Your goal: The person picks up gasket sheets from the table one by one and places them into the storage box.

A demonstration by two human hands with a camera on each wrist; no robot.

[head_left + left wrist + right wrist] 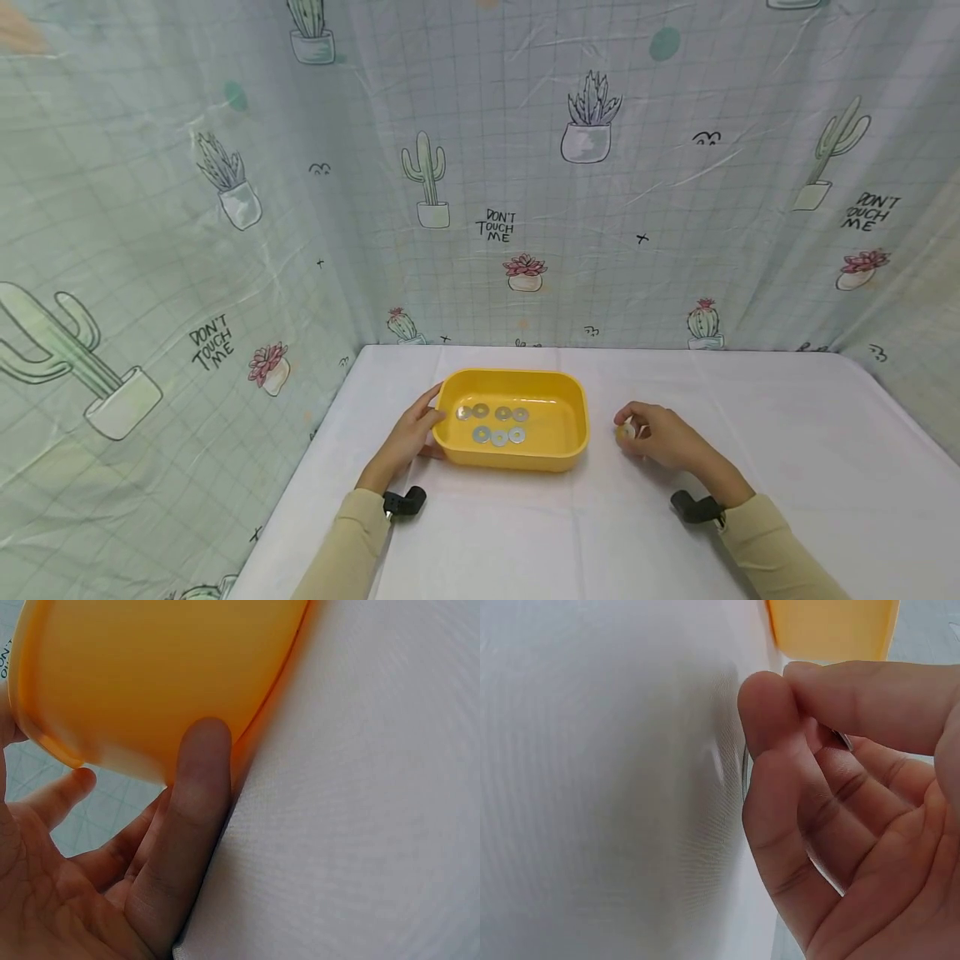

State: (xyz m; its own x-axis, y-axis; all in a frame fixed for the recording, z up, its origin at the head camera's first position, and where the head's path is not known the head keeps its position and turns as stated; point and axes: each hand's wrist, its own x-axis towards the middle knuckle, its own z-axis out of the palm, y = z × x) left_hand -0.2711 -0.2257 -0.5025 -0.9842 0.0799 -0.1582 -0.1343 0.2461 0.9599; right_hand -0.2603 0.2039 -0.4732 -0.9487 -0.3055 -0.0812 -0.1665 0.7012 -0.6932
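Pinching a thin, stiff, slippery washer [843,739] by its rim, the right hand [663,435] is resting at the tray's [564,451] three o'clock; open left fingers [191,825] are bracing the tray.

Right hand [832,802] hid most of a thin metal piece [843,739]; tray [150,675] cut off by left-wrist frame edge.

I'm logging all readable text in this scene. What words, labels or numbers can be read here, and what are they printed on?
"DON'T TOUCH ME" on the back cloth, next to a printed cactus.
"DON'T TOUCH ME" on the left cloth.
"DON'T TOUCH ME" on the right cloth, slanted.
A cut-off letter or two at the left edge of the left wrist view: too little to read.
The yellow tray, the washers and the white tablecloth show no text.
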